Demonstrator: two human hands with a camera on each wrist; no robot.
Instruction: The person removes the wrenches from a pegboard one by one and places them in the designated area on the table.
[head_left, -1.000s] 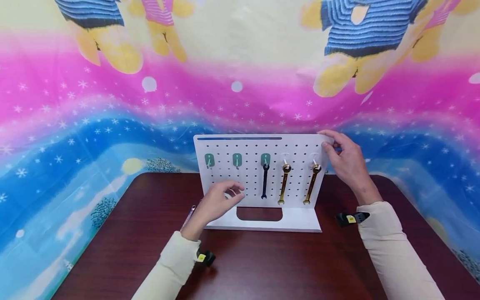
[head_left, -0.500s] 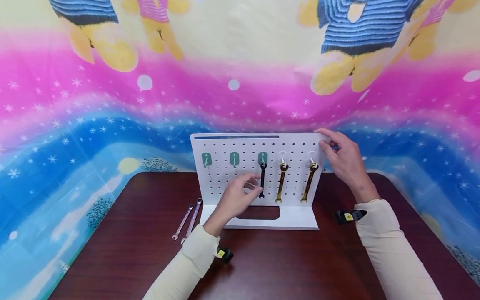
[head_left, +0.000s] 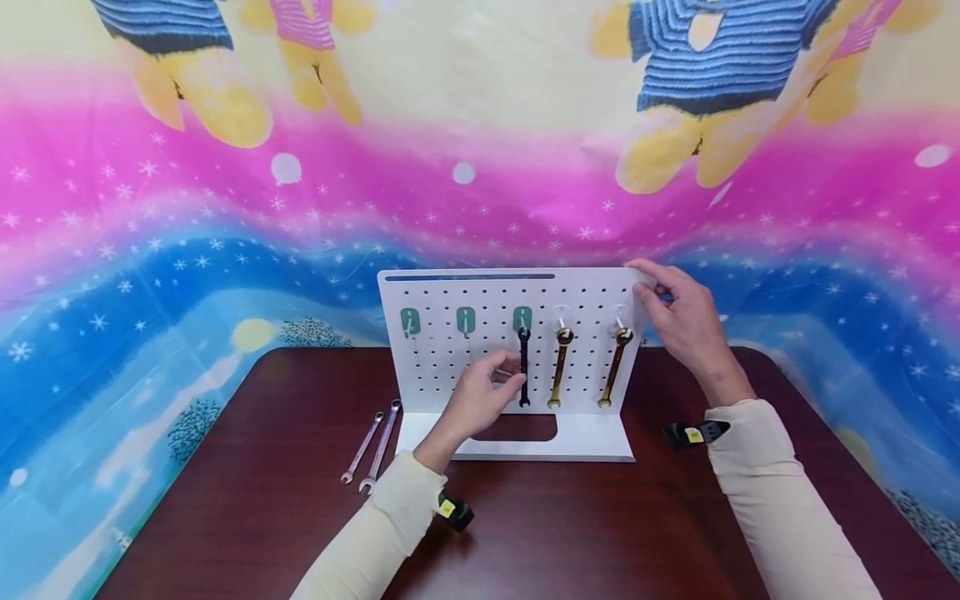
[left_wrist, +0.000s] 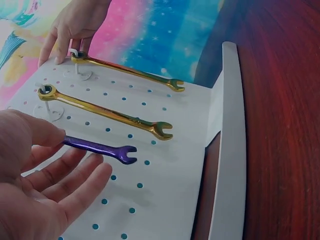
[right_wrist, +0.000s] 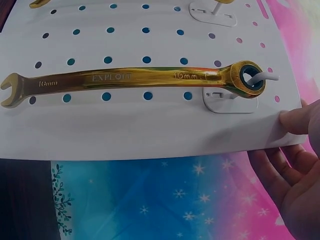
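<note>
Left hand [head_left: 480, 390] pinches a glossy purple wrench [left_wrist: 97, 147], right hand [head_left: 686, 323] a flat perforated board [head_left: 493, 330].

Your cream sleeves [head_left: 780, 492], white board [head_left: 495, 337] dotted with holes, purple wrench [left_wrist: 102, 148], gold wrenches [left_wrist: 107, 111], green hook plates [head_left: 466, 320], red-brown table [head_left: 585, 533], pink-and-blue snowflake-patterned backdrop [head_left: 480, 221].

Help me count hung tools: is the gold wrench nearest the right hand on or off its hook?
On: in the right wrist view, the gold wrench has the white hook through its ring.
</note>
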